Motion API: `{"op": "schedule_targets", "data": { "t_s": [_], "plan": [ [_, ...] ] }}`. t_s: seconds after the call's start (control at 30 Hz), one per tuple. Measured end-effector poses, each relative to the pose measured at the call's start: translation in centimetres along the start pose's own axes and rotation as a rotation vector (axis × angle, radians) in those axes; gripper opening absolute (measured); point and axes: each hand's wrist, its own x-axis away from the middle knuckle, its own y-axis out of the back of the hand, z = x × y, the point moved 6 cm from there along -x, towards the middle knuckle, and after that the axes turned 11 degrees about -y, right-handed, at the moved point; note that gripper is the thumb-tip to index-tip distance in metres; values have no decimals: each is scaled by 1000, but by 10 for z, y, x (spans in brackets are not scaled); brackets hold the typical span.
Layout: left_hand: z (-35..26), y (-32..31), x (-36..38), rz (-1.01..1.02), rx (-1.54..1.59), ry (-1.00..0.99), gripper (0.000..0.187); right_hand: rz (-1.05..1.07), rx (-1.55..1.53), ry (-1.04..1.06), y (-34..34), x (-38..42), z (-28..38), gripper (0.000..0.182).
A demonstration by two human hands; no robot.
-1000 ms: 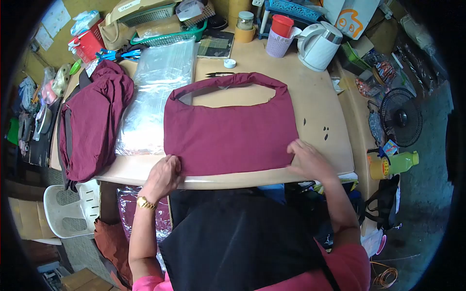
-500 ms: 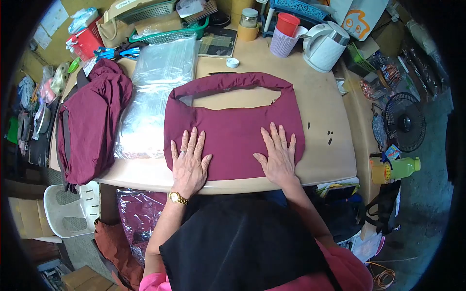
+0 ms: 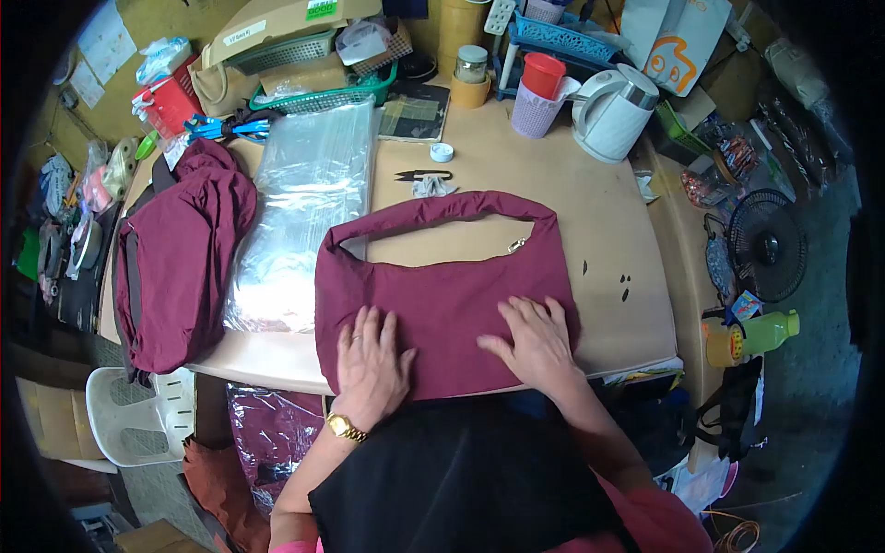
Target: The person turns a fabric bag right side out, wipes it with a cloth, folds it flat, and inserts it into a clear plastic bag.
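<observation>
A maroon shoulder bag [image 3: 442, 309] lies flat at the table's front edge, its wide strap arched away from me. A small metal zipper pull [image 3: 517, 245] shows at the right end of its opening. On the bag's lower left rests my left hand [image 3: 371, 364], palm down with the fingers extended. My right hand [image 3: 539, 346] lies on the lower right part, fingers slightly bent and thumb apart. Neither hand grips the fabric. Just beyond the strap are black thread snips [image 3: 424, 175] and a crumpled whitish scrap [image 3: 433, 187].
Clear plastic bags [image 3: 309, 175] lie stacked left of the bag, beside more maroon bags [image 3: 180, 267]. A white lidded tub [image 3: 442, 151], a notebook [image 3: 413, 112], a purple cup [image 3: 536, 109] and a white kettle [image 3: 613, 115] stand or lie along the back. A fan [image 3: 768, 244] is at right.
The maroon bag has slid toward me, down to the table's front edge, with both hands on it. The snips behind the strap now show fully. My right fingers have bent a little.
</observation>
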Motion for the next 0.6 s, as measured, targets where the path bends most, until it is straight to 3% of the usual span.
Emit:
{"op": "schedule_targets", "data": {
  "t_s": [0.07, 0.23, 0.3, 0.33, 0.37, 0.43, 0.47, 0.53, 0.6],
  "plan": [
    [-22, 10, -21, -86, -26, -111, 80, -186, -88, 41, 22, -12, 18, 81],
    [8, -27, -31, -135, -1, -55, 89, -171, -18, 29, -21, -28, 8, 89],
    [11, -34, -30, -73, -13, -25, 92, -236, -41, 70, -14, -24, 10, 79],
    [7, -21, -31, -183, -87, -77, 80, -240, -36, 77, -1, -24, 11, 79],
    [6, -11, -34, -190, -89, -73, 80, -120, -88, 76, 12, -29, 10, 70],
    [0, 25, -54, -117, 130, -48, 54, 2, -142, 75, 32, -46, 15, 62],
    [-4, 44, -65, -317, 95, -126, 30, -85, -274, 73, 46, -57, 22, 56],
    [14, 32, -101, -291, 260, -170, 24, -155, -407, 61, 54, -79, 27, 50],
    [28, 12, -116, -262, 378, -184, 23, -193, -261, 37, 32, -115, 23, 49]
  ]
}}
